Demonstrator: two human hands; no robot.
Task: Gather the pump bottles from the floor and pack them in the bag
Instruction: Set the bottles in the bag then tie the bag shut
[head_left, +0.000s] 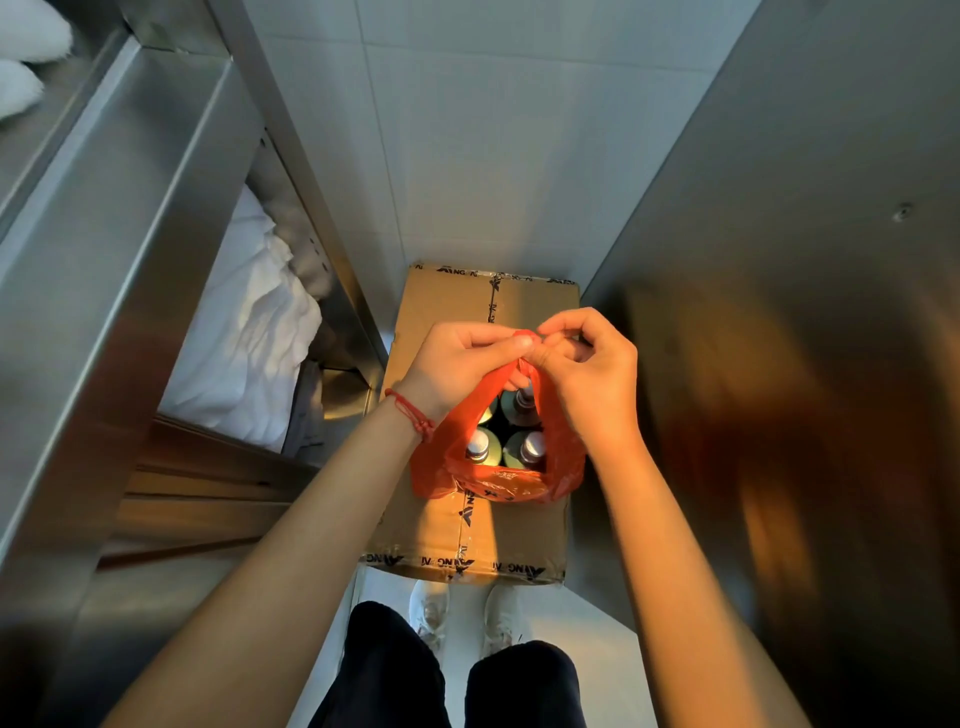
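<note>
An orange plastic bag (498, 480) stands on a taped cardboard box (441, 306). Several pump bottles (480, 449) stand upright inside it, their pale green bodies and silvery tops showing through the bag's mouth. Above the bag, my left hand (457, 364) and my right hand (587, 369) meet and both pinch the bag's handles (522, 338), which are drawn up together into a peak. The far bottles are partly hidden by my fingers and the handles.
A steel shelf unit (130, 270) with white linen (249, 332) fills the left side. A steel wall (779, 312) closes the right. White tiled wall behind the box. My legs and white shoes (431, 613) stand on the narrow floor strip in front of the box.
</note>
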